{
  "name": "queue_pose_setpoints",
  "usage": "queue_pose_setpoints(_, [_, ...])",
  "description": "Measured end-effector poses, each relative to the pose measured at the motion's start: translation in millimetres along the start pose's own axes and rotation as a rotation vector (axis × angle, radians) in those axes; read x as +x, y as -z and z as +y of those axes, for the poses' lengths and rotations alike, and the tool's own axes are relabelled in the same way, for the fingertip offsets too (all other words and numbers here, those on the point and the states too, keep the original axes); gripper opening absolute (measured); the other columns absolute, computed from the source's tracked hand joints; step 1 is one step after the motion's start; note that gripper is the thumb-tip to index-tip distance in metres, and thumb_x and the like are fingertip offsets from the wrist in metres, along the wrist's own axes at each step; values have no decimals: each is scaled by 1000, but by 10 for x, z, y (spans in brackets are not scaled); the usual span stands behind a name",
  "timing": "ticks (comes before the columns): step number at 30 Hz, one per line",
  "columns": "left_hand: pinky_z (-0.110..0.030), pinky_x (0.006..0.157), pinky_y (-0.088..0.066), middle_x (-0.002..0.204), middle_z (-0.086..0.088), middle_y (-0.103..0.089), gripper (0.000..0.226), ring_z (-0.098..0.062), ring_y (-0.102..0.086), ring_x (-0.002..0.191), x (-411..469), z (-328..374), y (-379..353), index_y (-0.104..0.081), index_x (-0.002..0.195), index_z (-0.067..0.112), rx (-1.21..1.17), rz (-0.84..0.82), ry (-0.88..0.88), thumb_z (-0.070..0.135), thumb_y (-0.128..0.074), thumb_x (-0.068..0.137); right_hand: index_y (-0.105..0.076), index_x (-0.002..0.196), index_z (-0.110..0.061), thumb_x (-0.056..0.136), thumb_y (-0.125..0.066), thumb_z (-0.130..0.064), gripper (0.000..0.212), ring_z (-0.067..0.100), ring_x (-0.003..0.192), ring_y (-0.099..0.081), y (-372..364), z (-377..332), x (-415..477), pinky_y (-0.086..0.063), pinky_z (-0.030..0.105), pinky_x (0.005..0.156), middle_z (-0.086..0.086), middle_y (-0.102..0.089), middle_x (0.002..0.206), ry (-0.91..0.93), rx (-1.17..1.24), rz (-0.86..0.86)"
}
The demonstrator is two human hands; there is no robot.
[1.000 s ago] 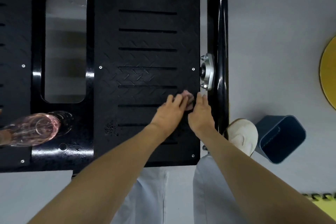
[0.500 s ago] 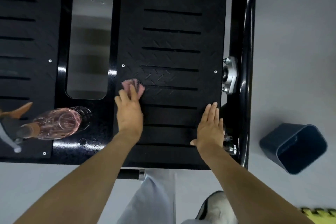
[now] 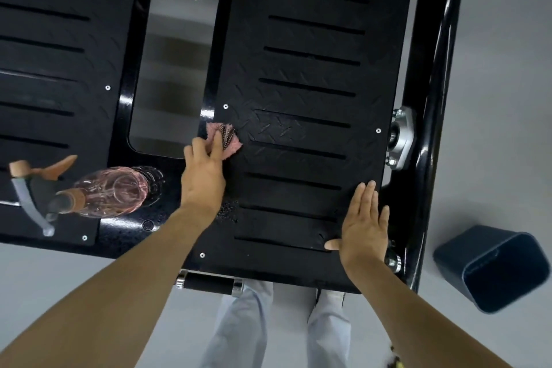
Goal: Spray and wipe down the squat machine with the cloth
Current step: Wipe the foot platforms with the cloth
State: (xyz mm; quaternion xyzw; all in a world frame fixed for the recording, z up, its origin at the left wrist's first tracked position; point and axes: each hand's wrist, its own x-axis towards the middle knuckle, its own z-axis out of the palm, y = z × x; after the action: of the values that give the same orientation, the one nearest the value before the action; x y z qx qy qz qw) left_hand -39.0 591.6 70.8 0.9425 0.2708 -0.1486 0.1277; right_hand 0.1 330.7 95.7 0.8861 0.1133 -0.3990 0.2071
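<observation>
Your left hand [image 3: 203, 179]: grip bunched on cloth [image 3: 230, 145], pressing footplate [image 3: 298, 98] edge | your right hand [image 3: 364, 227]: grip wide, flat, likely bracing your lean | spray bottle [image 3: 113, 191] parked left.

Pale grey floor [image 3: 493, 98] lies under soft, even indoor light; a dark blue bin [image 3: 490, 269] sits at right, with a sliver of yellow mat [image 3: 394, 360] at the bottom edge.
</observation>
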Motion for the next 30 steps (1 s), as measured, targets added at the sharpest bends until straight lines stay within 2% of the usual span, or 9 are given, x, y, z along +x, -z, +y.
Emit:
queue_pose_setpoints(3, [-36, 88, -49, 131, -18, -31, 77, -33, -35, 111, -202, 338, -85, -18, 152, 9, -16, -15, 68, -11, -48, 84, 39, 135, 5, 74, -53, -71, 133, 28, 145, 19, -28, 48, -12, 1, 44, 119, 20, 37, 148, 26, 23, 29])
queue_pose_setpoints(8, [-32, 90, -48, 143, -11, -21, 78, -29, -32, 121, -646, 871, -222, 4, 152, 12, 165, -287, -475, 1, -43, 92, 41, 135, -1, 74, -52, -73, 133, 25, 143, 25, -94, 156, -46, 4, 44, 118, 15, 42, 146, 90, 129, 66])
queue_pose_setpoints(11, [-34, 93, -46, 138, -10, -24, 81, -29, -32, 120, -539, 691, -159, 1, 153, 15, 277, -294, -559, -1, -45, 89, 40, 135, -2, 75, -56, -70, 132, 24, 143, 25, -117, 152, -50, 3, 44, 118, 14, 43, 144, 111, 199, 93])
queue_pose_setpoints(16, [-43, 77, -49, 126, -20, -36, 78, -37, -35, 111, -486, 18, -72, -29, 150, 19, -28, -30, 132, -12, -50, 82, 27, 144, -3, 77, -62, -63, 126, 27, 145, 20, -179, 184, -100, 1, 42, 118, 17, 30, 153, 150, 310, 177])
queue_pose_setpoints(18, [-44, 81, -47, 127, -23, -34, 76, -40, -35, 112, -567, 11, -116, -32, 148, 15, -145, 50, 392, -15, -49, 81, 21, 147, -2, 81, -59, -62, 120, 26, 146, 18, -223, 222, -123, 2, 40, 118, 17, 27, 155, 168, 371, 183])
queue_pose_setpoints(20, [-45, 87, -46, 130, -25, -33, 74, -41, -35, 114, -637, 169, -178, -30, 148, 10, -177, 81, 491, -13, -51, 81, 17, 149, -2, 88, -51, -59, 107, 26, 147, 14, -263, 264, -125, 0, 39, 119, 16, 24, 156, 175, 434, 195])
queue_pose_setpoints(23, [-39, 89, -47, 134, -19, -32, 78, -36, -35, 115, -779, 527, -299, -22, 151, 12, -61, 35, 299, -5, -55, 82, 10, 150, -2, 97, -46, -42, 87, 27, 148, 4, -302, 351, -92, -6, 36, 121, 14, 16, 158, 143, 568, 184])
queue_pose_setpoints(27, [-29, 75, -51, 133, -10, -31, 81, -28, -34, 117, -915, 783, -417, -5, 154, 18, 177, -175, -260, 1, -48, 88, -4, 153, -6, 100, -42, -18, 67, 22, 145, -19, -289, 459, -80, -28, 29, 110, 9, -9, 159, 116, 823, 181])
queue_pose_setpoints(30, [-41, 71, -54, 126, -14, -41, 84, -30, -39, 110, -821, 460, -365, -25, 150, 28, 0, -116, -359, -9, -50, 79, -17, 153, -11, 97, -42, -9, 61, 25, 131, -42, -325, 490, 23, -39, 32, 105, 9, -30, 151, 78, 953, 182])
